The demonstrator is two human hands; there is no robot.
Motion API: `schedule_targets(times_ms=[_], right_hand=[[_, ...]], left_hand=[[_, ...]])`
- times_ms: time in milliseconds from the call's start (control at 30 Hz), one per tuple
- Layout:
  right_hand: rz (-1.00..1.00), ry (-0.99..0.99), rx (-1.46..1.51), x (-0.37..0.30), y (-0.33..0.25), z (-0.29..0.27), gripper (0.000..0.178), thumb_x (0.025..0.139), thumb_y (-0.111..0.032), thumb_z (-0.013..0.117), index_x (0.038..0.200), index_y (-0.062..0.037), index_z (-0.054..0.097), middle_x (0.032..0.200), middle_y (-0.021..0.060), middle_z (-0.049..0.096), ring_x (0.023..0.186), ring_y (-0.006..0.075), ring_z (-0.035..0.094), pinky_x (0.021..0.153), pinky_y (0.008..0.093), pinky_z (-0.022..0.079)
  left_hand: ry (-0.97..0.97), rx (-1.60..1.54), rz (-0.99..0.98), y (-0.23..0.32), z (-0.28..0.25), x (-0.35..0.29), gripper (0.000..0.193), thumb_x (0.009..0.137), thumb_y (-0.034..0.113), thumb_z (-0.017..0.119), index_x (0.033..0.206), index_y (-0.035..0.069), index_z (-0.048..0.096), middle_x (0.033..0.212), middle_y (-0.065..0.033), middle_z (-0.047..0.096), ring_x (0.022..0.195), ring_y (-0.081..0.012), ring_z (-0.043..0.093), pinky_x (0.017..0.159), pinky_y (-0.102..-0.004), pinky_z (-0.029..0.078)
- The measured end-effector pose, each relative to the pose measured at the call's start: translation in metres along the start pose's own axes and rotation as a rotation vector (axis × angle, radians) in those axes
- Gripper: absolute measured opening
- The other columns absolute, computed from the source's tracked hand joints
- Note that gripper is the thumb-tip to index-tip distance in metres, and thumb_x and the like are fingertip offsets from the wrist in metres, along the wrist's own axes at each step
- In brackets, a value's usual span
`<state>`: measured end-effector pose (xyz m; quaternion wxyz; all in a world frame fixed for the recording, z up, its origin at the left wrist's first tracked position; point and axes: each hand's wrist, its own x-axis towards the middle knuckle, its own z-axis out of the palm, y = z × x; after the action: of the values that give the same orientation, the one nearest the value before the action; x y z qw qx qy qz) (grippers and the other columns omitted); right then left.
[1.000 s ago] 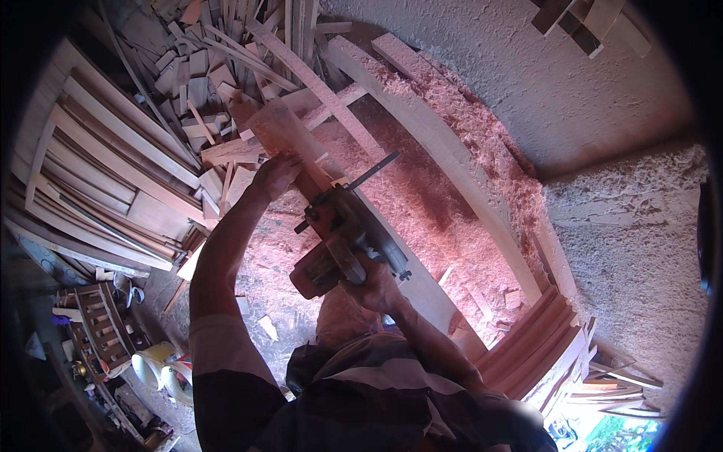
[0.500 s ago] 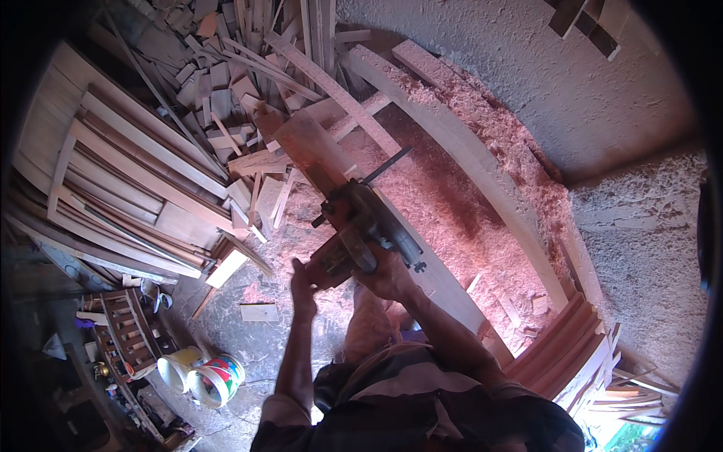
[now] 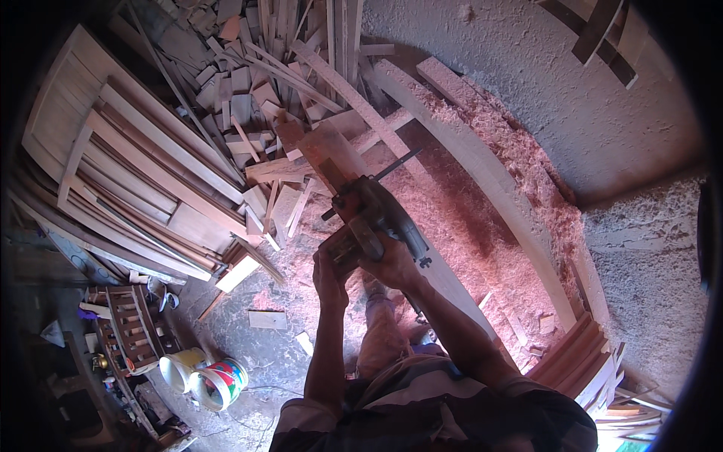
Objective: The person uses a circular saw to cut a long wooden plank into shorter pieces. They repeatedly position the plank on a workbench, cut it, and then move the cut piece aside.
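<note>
A dark hand-held power tool (image 3: 388, 213) with a looped handle, a rounded housing and a thin rod jutting to the far right rests on a long pale board (image 3: 461, 288). My right hand (image 3: 395, 264) is closed round its handle. Against the near left end of the tool, my left hand (image 3: 329, 280) is closed on the boxy part of its body; the fingertips are partly hidden. The board's far end (image 3: 334, 147) shows beyond the tool. The tool's underside, where it meets the wood, cannot be seen.
Pink shavings (image 3: 459, 226) cover the floor, with a thick curved beam (image 3: 493, 177) to the right. Offcuts (image 3: 241, 79) heap up at the far left. Door-like panels and frames (image 3: 135, 181) lean at left. Buckets (image 3: 220, 384) and a wooden rack (image 3: 135, 331) stand near left.
The whole view has shifted, so the surroundings sit further right and lower. Against the board, the tool has moved slightly toward the far end. Both hands stay on it.
</note>
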<state>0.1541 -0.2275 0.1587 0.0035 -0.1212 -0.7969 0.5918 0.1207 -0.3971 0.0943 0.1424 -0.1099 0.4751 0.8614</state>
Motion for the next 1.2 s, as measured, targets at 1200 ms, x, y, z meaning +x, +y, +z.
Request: schedule_targets(times_ms=[1200], right_hand=[[-0.073, 0.049, -0.073, 0.097, -0.021, 0.025, 0.045, 0.077, -0.024, 0.078, 0.112, 0.0017, 0.065, 0.097, 0.0229, 0.072, 0.092, 0.0364, 0.073, 0.079, 0.0441, 0.057]], left_hand=[[-0.034, -0.055, 0.139, 0.028, 0.003, 0.095, 0.047, 0.108, 0.044, 0.044, 0.132, 0.005, 0.053, 0.128, -0.0176, 0.063, 0.115, -0.0282, 0.067, 0.094, -0.0413, 0.060]])
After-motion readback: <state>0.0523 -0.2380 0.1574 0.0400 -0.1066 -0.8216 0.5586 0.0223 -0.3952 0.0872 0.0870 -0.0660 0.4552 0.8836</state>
